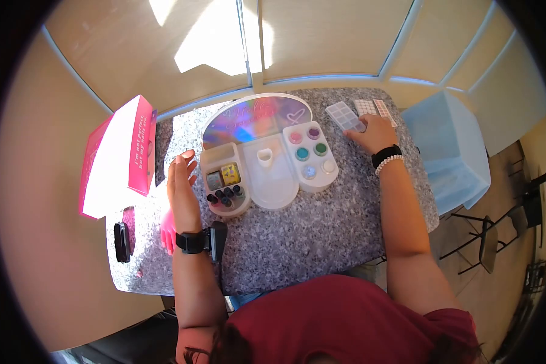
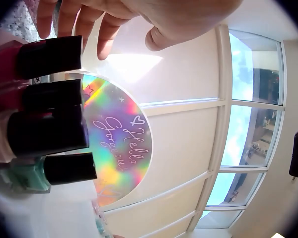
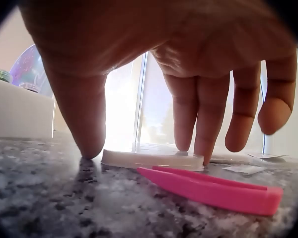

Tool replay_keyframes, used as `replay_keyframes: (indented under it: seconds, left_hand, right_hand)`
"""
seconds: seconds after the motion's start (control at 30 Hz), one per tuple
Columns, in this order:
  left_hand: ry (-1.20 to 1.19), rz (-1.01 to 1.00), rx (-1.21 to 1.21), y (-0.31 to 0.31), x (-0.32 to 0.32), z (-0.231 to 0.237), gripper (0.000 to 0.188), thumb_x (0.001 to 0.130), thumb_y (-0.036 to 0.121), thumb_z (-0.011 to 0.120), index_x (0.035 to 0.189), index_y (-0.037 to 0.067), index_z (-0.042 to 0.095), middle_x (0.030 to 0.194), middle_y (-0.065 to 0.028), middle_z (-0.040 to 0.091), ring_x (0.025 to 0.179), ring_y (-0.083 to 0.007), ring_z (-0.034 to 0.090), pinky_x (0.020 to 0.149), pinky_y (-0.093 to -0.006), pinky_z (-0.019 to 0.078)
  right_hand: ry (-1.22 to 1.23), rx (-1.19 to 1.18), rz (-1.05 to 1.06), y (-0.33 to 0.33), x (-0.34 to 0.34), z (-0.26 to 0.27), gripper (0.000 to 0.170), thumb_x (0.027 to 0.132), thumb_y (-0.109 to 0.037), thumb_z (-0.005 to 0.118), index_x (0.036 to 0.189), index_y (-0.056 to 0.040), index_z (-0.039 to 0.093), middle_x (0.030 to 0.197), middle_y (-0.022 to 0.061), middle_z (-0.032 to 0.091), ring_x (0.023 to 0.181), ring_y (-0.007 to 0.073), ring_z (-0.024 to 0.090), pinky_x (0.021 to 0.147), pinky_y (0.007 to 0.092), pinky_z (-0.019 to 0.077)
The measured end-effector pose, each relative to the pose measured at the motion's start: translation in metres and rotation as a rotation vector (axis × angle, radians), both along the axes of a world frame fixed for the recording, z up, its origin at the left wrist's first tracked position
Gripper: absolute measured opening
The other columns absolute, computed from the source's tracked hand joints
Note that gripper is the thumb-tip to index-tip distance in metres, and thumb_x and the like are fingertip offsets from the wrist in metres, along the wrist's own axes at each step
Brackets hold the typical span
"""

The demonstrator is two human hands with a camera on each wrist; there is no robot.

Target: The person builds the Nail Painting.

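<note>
In the head view, my right hand [image 1: 375,134] grips the near end of a white compartment tray [image 1: 344,115] at the table's far right. The right wrist view shows its thumb and fingers at opposite sides of the tray [image 3: 154,159]. Pink tweezers [image 3: 213,190] lie just in front of it. My left hand [image 1: 184,191] hovers with loosely extended fingers, holding nothing, left of a white nail organizer [image 1: 267,197]. Nail polish bottles [image 2: 49,130] with black caps stand close by it. A pink hand shape [image 1: 168,232] is partly hidden below the left hand.
The organizer has a shiny backboard [image 1: 258,118], several glitter jars [image 1: 302,153], a yellow roll [image 1: 230,173] and a white ring-shaped piece [image 1: 265,157]. Sticker sheets [image 1: 367,108] lie at the far right. A pink box [image 1: 141,145] and a black case [image 1: 122,241] are at left.
</note>
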State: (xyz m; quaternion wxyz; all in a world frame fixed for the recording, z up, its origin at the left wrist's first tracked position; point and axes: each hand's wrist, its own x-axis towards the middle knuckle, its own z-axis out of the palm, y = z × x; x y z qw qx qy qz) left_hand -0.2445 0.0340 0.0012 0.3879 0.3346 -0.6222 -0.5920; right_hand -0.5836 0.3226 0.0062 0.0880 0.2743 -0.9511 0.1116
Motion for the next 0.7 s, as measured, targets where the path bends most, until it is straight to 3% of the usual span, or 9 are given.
replay_keyframes:
  seconds: [0.2,0.27,0.3,0.37,0.4,0.47,0.53,0.63,0.7]
  left_hand:
    - [-0.078,-0.051,0.033,-0.006,-0.003,-0.01,0.06,0.111,0.056,0.046,0.136,0.004,0.064,0.138,-0.0134,0.067,0.128,-0.0263,0.064,0.106,-0.0411,0.0473]
    - [-0.086,-0.048,0.019,-0.005,-0.004,-0.008,0.061,0.111,0.054,0.047,0.138,0.002,0.062,0.14,-0.0175,0.066,0.127,-0.029,0.065,0.104,-0.0412,0.0497]
    - [-0.094,-0.055,0.02,-0.005,-0.004,-0.007,0.061,0.111,0.053,0.047,0.138,0.001,0.062,0.139,-0.0177,0.067,0.127,-0.0293,0.065,0.104,-0.0411,0.0498]
    - [-0.114,-0.067,0.025,-0.006,-0.004,-0.007,0.06,0.111,0.052,0.048,0.136,-0.001,0.062,0.136,-0.0177,0.068,0.124,-0.0296,0.066,0.105,-0.0406,0.0499]
    - [-0.12,-0.058,0.025,-0.006,-0.004,-0.006,0.06,0.111,0.052,0.048,0.136,-0.001,0.062,0.136,-0.0177,0.068,0.124,-0.0296,0.066,0.105,-0.0406,0.0499]
    - [-0.123,-0.115,0.023,-0.006,-0.003,-0.005,0.046,0.112,0.043,0.051,0.129,0.003,0.066,0.13,-0.0108,0.068,0.119,-0.0217,0.065,0.1,-0.0357,0.0502]
    - [-0.116,-0.124,0.042,-0.007,-0.004,-0.008,0.041,0.111,0.037,0.056,0.129,0.002,0.066,0.128,-0.0094,0.069,0.119,-0.0226,0.065,0.103,-0.0367,0.0495]
    - [-0.071,-0.052,-0.342,0.003,-0.008,-0.001,0.04,0.101,0.023,0.074,0.136,0.005,0.067,0.132,-0.0104,0.071,0.123,-0.027,0.066,0.109,-0.0396,0.0475]
    - [-0.091,-0.088,-0.481,0.011,-0.007,0.019,0.04,0.098,0.021,0.076,0.135,0.006,0.068,0.133,-0.0115,0.072,0.124,-0.0266,0.066,0.109,-0.0389,0.0477]
  right_hand:
    - [-0.167,-0.184,-0.012,-0.003,0.009,0.006,0.062,0.076,-0.043,0.087,0.122,-0.0041,0.072,0.118,0.0223,0.074,0.117,0.0373,0.068,0.1,0.0474,0.0543]
    - [-0.001,-0.381,0.052,0.002,0.014,0.005,0.057,0.077,-0.038,0.084,0.12,-0.0027,0.069,0.122,0.0258,0.07,0.111,0.0412,0.069,0.098,0.0487,0.0545]
    - [0.092,-0.436,0.132,0.005,0.013,0.007,0.052,0.079,-0.027,0.085,0.119,-0.0011,0.066,0.128,0.0264,0.065,0.111,0.0397,0.07,0.096,0.0451,0.057]
    - [-0.207,-0.86,0.239,-0.004,0.049,0.048,0.039,0.081,-0.008,0.08,0.117,-0.0012,0.065,0.133,0.0242,0.063,0.119,0.036,0.068,0.096,0.0395,0.0589]
    - [-0.216,-0.861,0.245,-0.008,0.068,0.067,0.039,0.081,-0.008,0.08,0.117,-0.0012,0.065,0.133,0.0242,0.063,0.119,0.036,0.068,0.096,0.0395,0.0589]
    - [-0.289,-1.051,0.511,-0.02,0.102,0.097,0.036,0.082,0.007,0.073,0.116,-0.0026,0.065,0.14,0.0191,0.06,0.126,0.0311,0.065,0.096,0.035,0.0591]
    - [-0.206,-0.894,0.698,-0.038,0.122,0.113,0.036,0.082,0.009,0.07,0.116,-0.0041,0.065,0.142,0.0158,0.061,0.124,0.0309,0.066,0.097,0.036,0.0589]
    - [0.099,-0.539,1.086,-0.078,0.133,0.104,0.035,0.086,0.004,0.064,0.118,-0.009,0.067,0.144,0.0084,0.063,0.119,0.0299,0.069,0.098,0.0394,0.0583]
    - [0.115,-0.395,1.146,-0.101,0.152,0.101,0.024,0.089,0.0,0.064,0.11,-0.0098,0.071,0.146,0.0035,0.063,0.128,0.0281,0.065,0.103,0.0385,0.0547]
